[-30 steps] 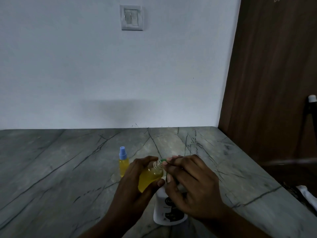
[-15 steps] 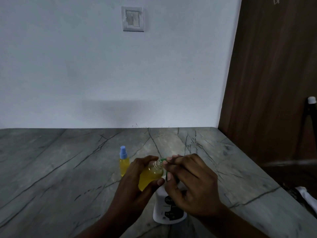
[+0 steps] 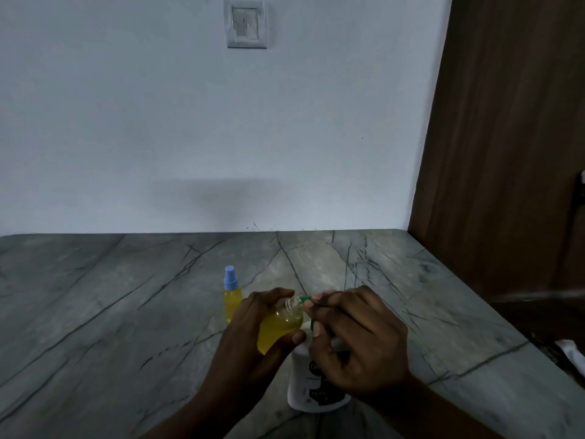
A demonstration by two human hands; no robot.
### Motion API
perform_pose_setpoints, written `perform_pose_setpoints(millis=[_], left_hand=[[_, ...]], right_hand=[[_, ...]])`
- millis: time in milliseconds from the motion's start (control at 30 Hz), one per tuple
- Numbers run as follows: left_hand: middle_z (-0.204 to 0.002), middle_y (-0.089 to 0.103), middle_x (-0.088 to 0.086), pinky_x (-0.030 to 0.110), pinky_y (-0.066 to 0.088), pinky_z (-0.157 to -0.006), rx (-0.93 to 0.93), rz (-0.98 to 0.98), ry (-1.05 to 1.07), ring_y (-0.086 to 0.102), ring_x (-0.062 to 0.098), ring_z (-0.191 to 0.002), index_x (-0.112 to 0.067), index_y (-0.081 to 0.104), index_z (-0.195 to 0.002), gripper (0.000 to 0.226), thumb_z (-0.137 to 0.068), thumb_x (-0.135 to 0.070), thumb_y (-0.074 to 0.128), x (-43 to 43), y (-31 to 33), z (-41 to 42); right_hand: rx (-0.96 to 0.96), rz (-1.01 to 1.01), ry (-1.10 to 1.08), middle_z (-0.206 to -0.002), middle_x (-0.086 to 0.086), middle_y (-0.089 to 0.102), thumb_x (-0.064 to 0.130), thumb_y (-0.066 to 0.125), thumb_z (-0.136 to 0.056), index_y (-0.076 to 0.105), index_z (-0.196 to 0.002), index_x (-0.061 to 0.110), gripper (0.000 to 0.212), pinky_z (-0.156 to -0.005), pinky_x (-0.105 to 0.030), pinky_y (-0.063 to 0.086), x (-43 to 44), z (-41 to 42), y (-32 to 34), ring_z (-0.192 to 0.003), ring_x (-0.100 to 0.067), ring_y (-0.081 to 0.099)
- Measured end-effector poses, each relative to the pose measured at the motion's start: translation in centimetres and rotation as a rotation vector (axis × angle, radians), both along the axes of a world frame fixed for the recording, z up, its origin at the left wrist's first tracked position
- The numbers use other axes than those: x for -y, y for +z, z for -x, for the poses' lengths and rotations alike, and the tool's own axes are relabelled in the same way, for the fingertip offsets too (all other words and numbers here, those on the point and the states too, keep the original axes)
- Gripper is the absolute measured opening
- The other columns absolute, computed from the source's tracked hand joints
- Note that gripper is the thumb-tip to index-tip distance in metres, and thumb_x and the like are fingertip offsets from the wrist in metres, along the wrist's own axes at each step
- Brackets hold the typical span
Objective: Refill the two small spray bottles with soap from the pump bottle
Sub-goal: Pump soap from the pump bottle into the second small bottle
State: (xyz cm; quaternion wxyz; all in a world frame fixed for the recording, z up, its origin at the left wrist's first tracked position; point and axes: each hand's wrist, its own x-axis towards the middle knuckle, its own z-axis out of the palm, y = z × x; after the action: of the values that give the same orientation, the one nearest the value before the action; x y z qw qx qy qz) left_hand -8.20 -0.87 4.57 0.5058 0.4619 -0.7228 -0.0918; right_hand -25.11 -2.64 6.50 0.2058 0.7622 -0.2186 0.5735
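My left hand (image 3: 250,337) grips an uncapped small spray bottle (image 3: 278,327) of yellow liquid, tilted so its clear neck points right. My right hand (image 3: 357,340) rests on the pump head of the white pump bottle (image 3: 313,391), and the green nozzle tip (image 3: 305,299) meets the tilted bottle's mouth. The pump bottle stands on the marble counter (image 3: 126,327), mostly hidden under my right hand. A second small spray bottle (image 3: 232,296), yellow with a blue spray cap, stands upright just left of and behind my left hand.
The counter meets a white wall (image 3: 190,137) at the back and a brown wooden panel (image 3: 506,153) on the right. Its right edge drops off near a white object (image 3: 573,356) lying lower down. A switch plate (image 3: 246,24) is high on the wall.
Both hands and the bottles hold nearly the same pose; only the view has shifted slightly.
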Motion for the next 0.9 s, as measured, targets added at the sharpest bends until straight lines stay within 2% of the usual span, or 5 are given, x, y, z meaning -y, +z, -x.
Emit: perform_pose_setpoints(millis=[100, 233, 400, 600, 900], left_hand=[[-0.113, 0.055, -0.025, 0.009, 0.042, -0.080, -0.020, 0.011, -0.028, 0.055, -0.004, -0.102, -0.055, 0.043, -0.115, 0.045, -0.074, -0.068, 0.055, -0.1, 0.3, 0.1], [-0.112, 0.058, -0.022, 0.016, 0.046, -0.076, -0.060, 0.003, -0.051, 0.058, 0.001, -0.101, -0.048, 0.045, -0.116, 0.048, -0.074, -0.072, 0.051, -0.2, 0.6, 0.4], [-0.112, 0.060, -0.016, 0.032, 0.052, -0.080, -0.081, 0.001, -0.084, 0.059, 0.007, -0.103, -0.042, 0.048, -0.117, 0.044, -0.078, -0.057, 0.058, -0.3, 0.7, 0.3], [-0.111, 0.058, -0.022, 0.012, 0.047, -0.079, -0.059, -0.008, -0.063, 0.057, -0.002, -0.101, -0.046, 0.045, -0.115, 0.039, -0.078, -0.054, 0.056, -0.4, 1.0, 0.5], [-0.111, 0.058, -0.017, 0.018, 0.049, -0.079, -0.074, -0.008, -0.092, 0.057, 0.000, -0.102, -0.042, 0.045, -0.117, 0.040, -0.080, -0.051, 0.057, -0.6, 1.0, 0.4]], right_hand=[[-0.021, -0.012, 0.002, -0.081, -0.006, 0.070, 0.014, 0.057, -0.083, 0.076, -0.079, 0.003, 0.022, -0.066, -0.027, 0.051, -0.1, 0.1, 0.4, -0.076, -0.019, 0.065], [-0.063, -0.021, -0.003, -0.086, -0.007, 0.070, 0.020, 0.049, -0.093, 0.075, -0.084, 0.002, 0.033, -0.065, -0.029, 0.051, -0.1, 0.4, 0.6, -0.080, -0.021, 0.065], [-0.076, -0.011, -0.023, -0.089, -0.008, 0.070, 0.021, 0.048, -0.094, 0.075, -0.085, 0.002, 0.034, -0.066, -0.030, 0.052, -0.2, 0.5, 0.8, -0.082, -0.022, 0.065], [-0.089, 0.008, -0.034, -0.088, -0.010, 0.071, 0.021, 0.046, -0.096, 0.075, -0.087, 0.000, 0.037, -0.068, -0.028, 0.051, -0.3, 0.5, 1.4, -0.079, -0.022, 0.066], [-0.063, 0.052, -0.057, -0.090, -0.014, 0.071, 0.014, 0.053, -0.090, 0.075, -0.089, -0.003, 0.028, -0.070, -0.028, 0.052, -0.4, 0.4, 0.8, -0.081, -0.026, 0.067]])
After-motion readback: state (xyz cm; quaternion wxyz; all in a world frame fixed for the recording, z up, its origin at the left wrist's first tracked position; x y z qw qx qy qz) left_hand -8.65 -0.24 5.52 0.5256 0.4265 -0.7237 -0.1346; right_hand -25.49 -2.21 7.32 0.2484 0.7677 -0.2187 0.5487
